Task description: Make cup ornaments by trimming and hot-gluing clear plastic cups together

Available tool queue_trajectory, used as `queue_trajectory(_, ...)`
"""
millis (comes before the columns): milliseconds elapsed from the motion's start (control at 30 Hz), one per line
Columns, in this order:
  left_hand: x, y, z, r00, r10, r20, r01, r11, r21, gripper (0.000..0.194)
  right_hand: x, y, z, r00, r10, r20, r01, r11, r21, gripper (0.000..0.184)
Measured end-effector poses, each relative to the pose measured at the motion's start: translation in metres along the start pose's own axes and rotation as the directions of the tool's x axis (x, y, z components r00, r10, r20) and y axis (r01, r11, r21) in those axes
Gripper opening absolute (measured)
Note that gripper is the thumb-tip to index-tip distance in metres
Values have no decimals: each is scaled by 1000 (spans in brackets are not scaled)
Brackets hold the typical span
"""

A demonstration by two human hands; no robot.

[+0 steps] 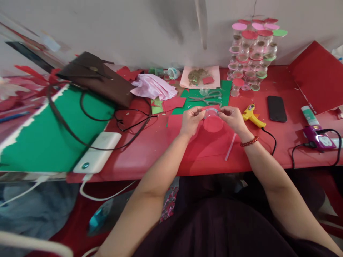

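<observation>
Both my hands meet over red paper sheets (198, 148) at the middle of the table. Between them is a small clear plastic cup-like piece (211, 112) with a round red paper disc (213, 124) at its near end. My left hand (191, 120) pinches its left side. From the right, my right hand (232, 119), with a beaded bracelet at the wrist, pinches the other side. Just beyond the fingers lie grey-handled scissors (206, 97) on green paper (226, 91). A yellow hot glue gun (253, 116) rests right of my right hand, and a glue stick (230, 147) lies below it.
A tower of clear plastic pieces with coloured discs (250, 53) stands at the back right. Further right are a black phone (277, 108) and a purple socket adapter (318, 137) with cords. At left sit a brown bag (99, 78), its strap, glasses (134, 123) and a white power bank (98, 153).
</observation>
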State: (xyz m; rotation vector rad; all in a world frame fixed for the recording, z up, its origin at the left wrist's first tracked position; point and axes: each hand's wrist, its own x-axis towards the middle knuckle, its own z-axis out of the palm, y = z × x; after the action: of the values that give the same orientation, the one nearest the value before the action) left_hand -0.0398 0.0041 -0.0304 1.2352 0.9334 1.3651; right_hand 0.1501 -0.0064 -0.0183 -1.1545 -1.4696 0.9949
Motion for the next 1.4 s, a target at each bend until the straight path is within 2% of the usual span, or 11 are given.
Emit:
queue_trajectory(67,1,-1,0,996,-84,35,85,995,-43,20,-1,0,0,999,-30,-33,28,998,-51,22)
queue_trajectory(167,1,1,-2,973,-176,148,177,984,7,26,-1,1,-1,997,-64,-34,60,993,-102,18)
queue_trajectory(267,2,2,-2,975,-153,162,144,987,64,28,-1,3,-1,999,-38,2,38,997,-60,18)
queue_trajectory(433,2,2,-1,997,-69,33,69,997,-20,28,1,3,0,999,-47,-22,46,998,-46,23)
queue_trajectory(600,3,9,-4,970,-187,153,195,980,-39,22,0,2,-1,998,-58,-12,57,993,-102,19)
queue_trajectory(800,1,10,-4,948,-194,250,187,981,53,18,-1,0,0,999,-40,-36,36,992,-118,16)
queue_trajectory(867,0,6,-3,955,-175,240,163,984,70,20,0,0,0,998,-35,-43,31,995,-91,16)
queue_trajectory(1000,0,-1,-4,983,-124,138,126,992,-6,24,1,1,0,996,-59,-62,54,995,-83,24)
queue_trajectory(1133,2,-1,-6,975,-143,169,156,986,-62,30,0,-1,-1,992,-91,-84,77,985,-154,31)
queue_trajectory(1267,3,-2,-6,965,-176,196,186,982,-30,35,-1,-2,0,995,-61,-82,49,989,-140,26)
queue_trajectory(1400,2,-5,-1,985,-118,123,131,986,-106,37,-1,-1,3,998,-12,-57,8,998,-57,21)
